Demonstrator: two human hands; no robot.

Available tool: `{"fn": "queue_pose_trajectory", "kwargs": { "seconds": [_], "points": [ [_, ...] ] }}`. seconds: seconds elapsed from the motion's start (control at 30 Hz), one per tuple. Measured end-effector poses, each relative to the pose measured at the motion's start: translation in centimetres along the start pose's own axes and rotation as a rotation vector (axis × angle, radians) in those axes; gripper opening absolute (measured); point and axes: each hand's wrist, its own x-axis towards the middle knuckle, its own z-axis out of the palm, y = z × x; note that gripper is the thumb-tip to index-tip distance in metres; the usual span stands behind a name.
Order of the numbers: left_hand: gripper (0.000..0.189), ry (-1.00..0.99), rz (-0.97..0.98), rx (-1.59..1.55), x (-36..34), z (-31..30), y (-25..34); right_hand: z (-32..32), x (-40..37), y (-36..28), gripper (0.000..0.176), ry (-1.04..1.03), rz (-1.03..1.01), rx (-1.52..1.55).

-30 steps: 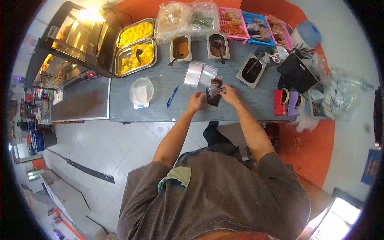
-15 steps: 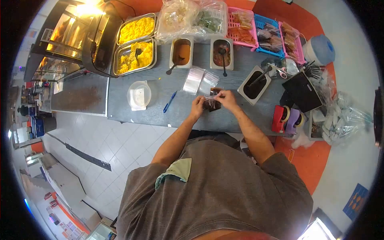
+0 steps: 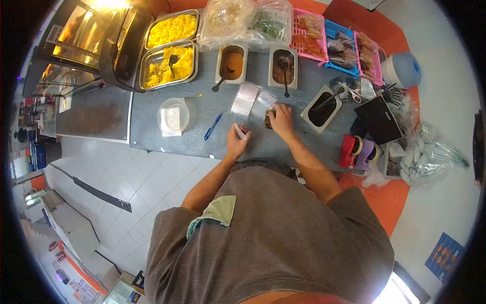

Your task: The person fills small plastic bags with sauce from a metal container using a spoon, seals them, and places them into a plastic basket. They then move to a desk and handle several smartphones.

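My left hand (image 3: 236, 144) is closed near the table's front edge. A clear, pale-edged strip that looks like the top of a small zip bag (image 3: 241, 133) shows between its fingers; the rest is hidden. My right hand (image 3: 281, 121) is to the right and a little farther forward, its fingers closed on a small clear bag of dark brown filling (image 3: 268, 119). Just beyond the hands lie flat clear zip bags (image 3: 244, 100). A blue pen (image 3: 213, 126) rests on the table left of my left hand.
Metal trays of yellow food (image 3: 171, 30), an orange sauce pan (image 3: 232, 63), a red sauce pan (image 3: 283, 68) and a dark sauce pan (image 3: 321, 109) surround the work area. A round plastic tub (image 3: 173, 116) stands left. Tape dispensers (image 3: 360, 152) and coloured baskets (image 3: 340, 45) are at right.
My hands, together on a dark-filled bag before, have come apart. The left moved back toward me and left; the right moved slightly forward, onto a dark-filled bag near the flat bags.
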Motion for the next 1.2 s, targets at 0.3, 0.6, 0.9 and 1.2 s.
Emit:
{"fn": "queue_pose_trajectory", "kwargs": {
  "seconds": [0.3, 0.6, 0.9, 1.2],
  "points": [
    [0.042, -0.231, -0.153, -0.131, 1.1, -3.0, 2.7, -1.2, -0.1, 1.1, 0.017, -0.252, 0.221, 0.08],
    [0.075, -0.262, 0.323, -0.009, 2.2, -3.0, 8.4, -7.4, -2.9, -10.5, 0.011, -0.271, 0.438, 0.898],
    [0.061, -0.312, 0.517, 0.045, 3.6, -1.3, 6.3, -10.6, -3.9, -14.9, 0.02, -0.091, 0.314, 0.621],
    [0.076, -0.28, 0.484, 0.15, 2.8, 1.2, 14.0, -18.9, -1.3, -14.1, 0.015, 0.005, 0.093, -0.19]
  ]
}}
